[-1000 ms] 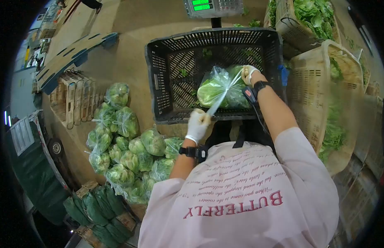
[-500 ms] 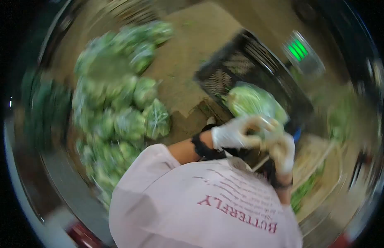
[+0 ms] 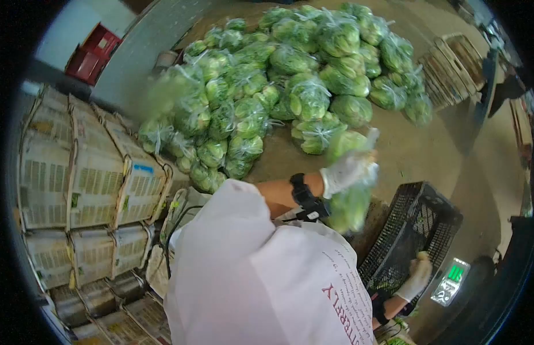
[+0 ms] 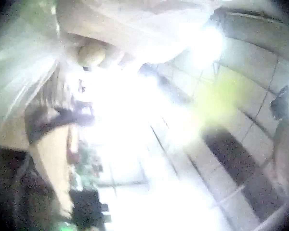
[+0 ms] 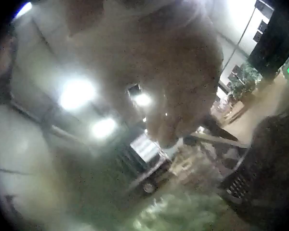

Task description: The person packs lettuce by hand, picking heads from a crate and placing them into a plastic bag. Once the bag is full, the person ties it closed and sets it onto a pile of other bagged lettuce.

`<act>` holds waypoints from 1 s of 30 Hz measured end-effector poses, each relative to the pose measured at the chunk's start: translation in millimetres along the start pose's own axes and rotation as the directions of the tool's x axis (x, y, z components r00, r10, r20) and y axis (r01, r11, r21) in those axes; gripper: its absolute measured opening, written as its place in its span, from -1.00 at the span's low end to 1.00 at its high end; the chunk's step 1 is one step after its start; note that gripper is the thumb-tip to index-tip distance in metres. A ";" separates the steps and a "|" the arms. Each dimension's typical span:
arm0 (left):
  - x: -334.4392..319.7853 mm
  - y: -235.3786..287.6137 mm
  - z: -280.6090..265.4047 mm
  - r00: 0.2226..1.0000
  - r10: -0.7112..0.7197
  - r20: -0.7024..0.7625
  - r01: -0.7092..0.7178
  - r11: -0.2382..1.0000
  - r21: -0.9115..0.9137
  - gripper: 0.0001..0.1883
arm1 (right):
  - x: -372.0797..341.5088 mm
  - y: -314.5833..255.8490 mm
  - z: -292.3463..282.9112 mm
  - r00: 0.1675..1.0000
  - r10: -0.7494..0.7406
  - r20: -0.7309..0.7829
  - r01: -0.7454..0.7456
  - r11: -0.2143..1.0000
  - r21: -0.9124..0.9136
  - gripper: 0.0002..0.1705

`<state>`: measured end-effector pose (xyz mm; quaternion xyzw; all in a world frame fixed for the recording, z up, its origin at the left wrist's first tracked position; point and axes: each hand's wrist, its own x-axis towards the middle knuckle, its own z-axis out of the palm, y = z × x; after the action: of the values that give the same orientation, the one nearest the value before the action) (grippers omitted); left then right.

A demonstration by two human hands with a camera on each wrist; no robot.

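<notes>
In the head view my gloved left hand (image 3: 348, 172) grips a clear plastic bag of lettuce (image 3: 348, 210), held up in front of my shirt and blurred by motion. The left wrist view is overexposed, with clear plastic (image 4: 24, 72) along its left side. My gloved right hand (image 3: 417, 277) hangs over the near end of the black crate (image 3: 387, 253), its fingers loosely curled and holding nothing. Blurred and dark, that same hand fills the upper part of the right wrist view.
A large heap of bagged lettuce (image 3: 244, 86) covers the floor ahead and to the left. Stacked pale crates (image 3: 77, 167) stand at the left. A scale display (image 3: 451, 282) glows green beside the black crate. More crates (image 3: 451, 72) lie at the far right.
The lettuce bag was lifted from the black crate and swung left toward the heap in my left hand. My right hand let go of it and stayed by the crate. The view turned left.
</notes>
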<state>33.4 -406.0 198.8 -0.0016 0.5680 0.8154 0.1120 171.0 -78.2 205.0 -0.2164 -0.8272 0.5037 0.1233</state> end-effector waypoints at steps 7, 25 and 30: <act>93.1 -86.7 -312.4 0.833 0.096 -0.545 0.169 0.894 0.416 -0.35 | -57.1 94.8 70.1 0.846 0.162 0.508 -0.157 0.986 -0.052 -0.73; 206.8 97.6 -738.2 0.531 0.361 -0.767 0.598 0.482 0.641 -0.44 | -137.9 14.5 287.1 0.822 0.405 0.400 -0.368 0.914 -0.170 -0.71; 170.7 -108.1 -660.1 0.706 -0.190 -0.682 0.703 0.301 0.644 -0.54 | -235.4 95.8 292.4 0.755 0.585 0.296 -0.614 0.790 0.005 -0.75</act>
<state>-195.4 -951.2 -157.6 -0.3124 0.8827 0.3001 0.1823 276.1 -381.6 -11.8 -0.3900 -0.6961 0.5833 -0.1516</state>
